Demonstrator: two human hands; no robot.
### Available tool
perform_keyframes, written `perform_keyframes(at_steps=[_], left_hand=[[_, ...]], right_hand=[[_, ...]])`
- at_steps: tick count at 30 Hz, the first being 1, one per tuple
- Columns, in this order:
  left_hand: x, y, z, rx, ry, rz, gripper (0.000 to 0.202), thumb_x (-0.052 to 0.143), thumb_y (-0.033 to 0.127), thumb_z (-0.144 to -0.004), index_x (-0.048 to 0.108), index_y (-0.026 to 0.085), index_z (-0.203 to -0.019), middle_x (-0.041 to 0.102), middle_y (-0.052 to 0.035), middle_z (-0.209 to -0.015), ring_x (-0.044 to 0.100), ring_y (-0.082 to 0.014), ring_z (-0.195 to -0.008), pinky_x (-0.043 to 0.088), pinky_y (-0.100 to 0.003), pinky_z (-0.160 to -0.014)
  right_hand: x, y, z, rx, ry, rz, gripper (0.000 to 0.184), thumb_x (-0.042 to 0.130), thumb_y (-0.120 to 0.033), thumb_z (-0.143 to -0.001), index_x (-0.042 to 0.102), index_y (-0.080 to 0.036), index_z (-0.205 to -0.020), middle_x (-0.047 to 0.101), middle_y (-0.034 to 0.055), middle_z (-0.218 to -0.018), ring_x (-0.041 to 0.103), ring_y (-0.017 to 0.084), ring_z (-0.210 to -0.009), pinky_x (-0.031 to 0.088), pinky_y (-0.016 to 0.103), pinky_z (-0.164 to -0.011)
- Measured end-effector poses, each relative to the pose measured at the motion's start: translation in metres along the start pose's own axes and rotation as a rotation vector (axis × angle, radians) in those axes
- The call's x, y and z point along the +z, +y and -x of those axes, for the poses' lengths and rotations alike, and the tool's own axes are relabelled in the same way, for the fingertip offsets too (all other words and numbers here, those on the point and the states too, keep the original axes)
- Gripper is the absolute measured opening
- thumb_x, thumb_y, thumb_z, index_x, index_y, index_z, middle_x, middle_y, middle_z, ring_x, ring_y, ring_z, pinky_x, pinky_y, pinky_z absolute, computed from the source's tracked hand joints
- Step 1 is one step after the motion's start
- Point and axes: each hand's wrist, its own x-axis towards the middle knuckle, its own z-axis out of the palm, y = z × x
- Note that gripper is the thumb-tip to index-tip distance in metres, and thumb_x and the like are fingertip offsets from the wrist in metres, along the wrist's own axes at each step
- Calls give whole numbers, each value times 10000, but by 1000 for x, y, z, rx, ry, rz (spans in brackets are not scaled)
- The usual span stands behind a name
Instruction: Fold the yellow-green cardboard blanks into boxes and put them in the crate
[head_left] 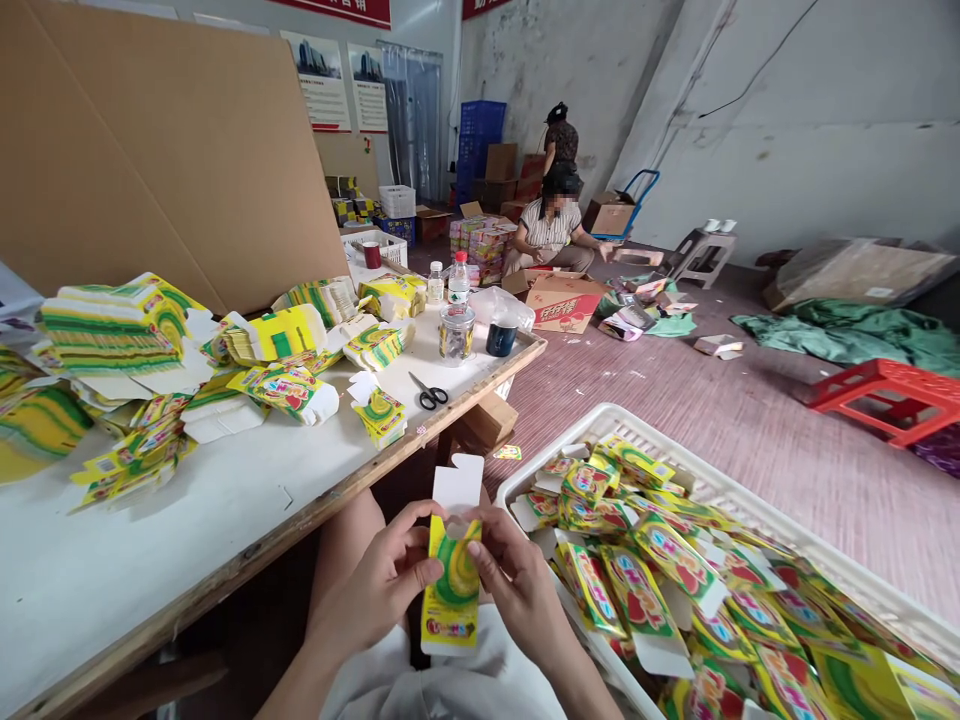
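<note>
Between my two hands, above my lap, is a small yellow and green printed carton (452, 590) with its white top flap standing up. My left hand (394, 570) pinches the carton's left edge, thumb on the front. On the right edge my right hand (514, 570) grips it the same way, fingers behind near the opening. To the left, flat unfolded cartons (112, 330) lie in stacks on the white table (247, 530). A white plastic crate (622, 420) at my right holds a heap of folded cartons (660, 560) like this one.
Black scissors (429, 393), a clear jar (456, 335), a dark cup (502, 336) and bottles stand near the table's far edge. A large cardboard sheet (172, 150) rises behind the stacks. Farther off, one person (551, 230) sits beside an open box (559, 300); another stands behind. A red stool (889, 395) is at right.
</note>
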Motion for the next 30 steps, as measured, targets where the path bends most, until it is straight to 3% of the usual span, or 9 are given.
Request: perform_keyframes(at_steps=[4,6,10,12,14,17,19,23,30], left_hand=[[3,-4,1,-6,8,46,700,689,325,-907,299,301,-1487,732,-80,-1139,715,-229,-950,533,-314,-780],[4,-5,1,-13,-2,76,801,699,321,-898,208,332,-1529,720,-82,-1172,715,-229,-953,539,-330,-794],[3,-2,0,-39,-45,9,590,684,307,-899,444,270,-1436,711,-102,-1202,702,-247,-1003,543,-338,-829],[4,0,-1,-19,13,-68,509,676,285,-898,521,263,-1383,706,-99,-1221,689,-253,-1041,546,-328,-837],[7,2,-2,8,71,-141,484,670,262,-894,550,266,-1363,689,-98,-1264,676,-260,-1082,550,-325,-856],[12,4,-2,13,68,-186,466,631,251,-917,548,259,-1375,679,-105,-1296,670,-259,-1111,544,-337,-906],[14,6,-2,-5,44,-162,475,601,264,-939,515,262,-1406,681,-108,-1299,668,-253,-1122,533,-345,-936],[15,8,-1,-21,45,-116,532,624,287,-930,470,262,-1439,662,-120,-1332,659,-265,-1138,539,-351,-915],[17,5,-2,-34,61,-86,542,639,319,-917,479,226,-1426,673,-149,-1318,687,-271,-1093,545,-375,-921]], right_hand=[[-2,0,-1,-64,38,100,304,519,-454,-991,646,-200,-883,657,52,-818,606,187,-729,481,283,-648],[0,0,-2,-76,81,40,254,553,-447,-977,635,-212,-927,674,58,-845,629,203,-776,505,302,-700],[1,0,-2,-28,209,-138,325,596,-468,-949,540,-267,-1199,709,40,-893,639,195,-722,531,305,-678],[-3,-2,-3,-11,218,-96,317,559,-501,-955,632,-246,-1127,718,61,-918,651,211,-772,532,319,-717],[-7,-5,-5,21,147,-32,329,580,-503,-931,712,-216,-1024,715,69,-903,654,226,-802,527,322,-728],[-8,-9,-8,101,37,55,324,677,-384,-853,703,-204,-1121,679,19,-789,596,180,-645,469,272,-579],[-7,-11,-10,120,51,165,320,672,-285,-823,683,-201,-1132,636,-17,-706,525,149,-561,394,249,-515],[-5,-10,-11,80,84,364,280,620,-211,-801,670,-198,-1076,516,-63,-590,459,138,-511,325,247,-497],[0,-4,-8,92,109,396,286,630,-182,-777,605,-205,-1061,428,-99,-562,427,129,-497,312,239,-497]])
